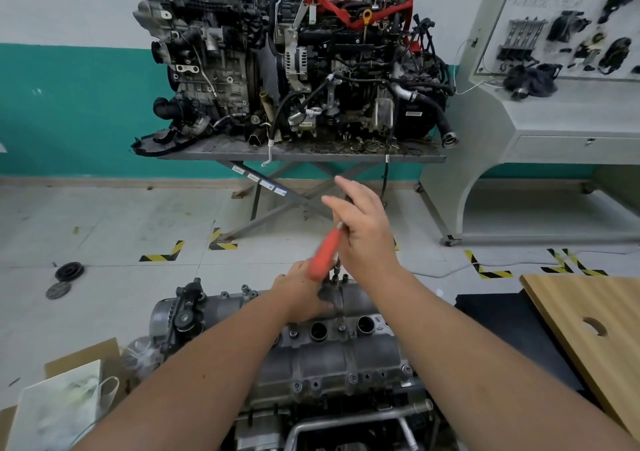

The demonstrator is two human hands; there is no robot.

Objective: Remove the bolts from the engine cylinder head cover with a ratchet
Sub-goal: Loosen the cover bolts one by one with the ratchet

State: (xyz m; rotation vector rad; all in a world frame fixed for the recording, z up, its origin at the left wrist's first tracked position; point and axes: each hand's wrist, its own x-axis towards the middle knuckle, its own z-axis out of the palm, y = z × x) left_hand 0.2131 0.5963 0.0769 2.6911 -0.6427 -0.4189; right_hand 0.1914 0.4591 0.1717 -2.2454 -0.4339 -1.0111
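Note:
The grey engine cylinder head cover (343, 357) lies in front of me, with several bolts (353, 378) along its near edge. My left hand (299, 298) rests on the cover's far end, thumb flat on the metal; its fingers are partly hidden. My right hand (363, 239) holds the ratchet (327, 251) at its head end, above the far edge of the cover, with two fingers pointing up. The orange handle slants down-left and is blurred. A thin extension (336, 270) drops from the ratchet to a bolt at the cover's far edge.
Two engines (294, 59) stand on a scissor-leg metal table (301, 154) ahead. A grey display stand (554, 111) is at right. A wooden board (595, 339) and a black mat (512, 333) lie to my right, cardboard and a paper bag (62, 412) to my left. Pulleys (69, 271) lie on the floor.

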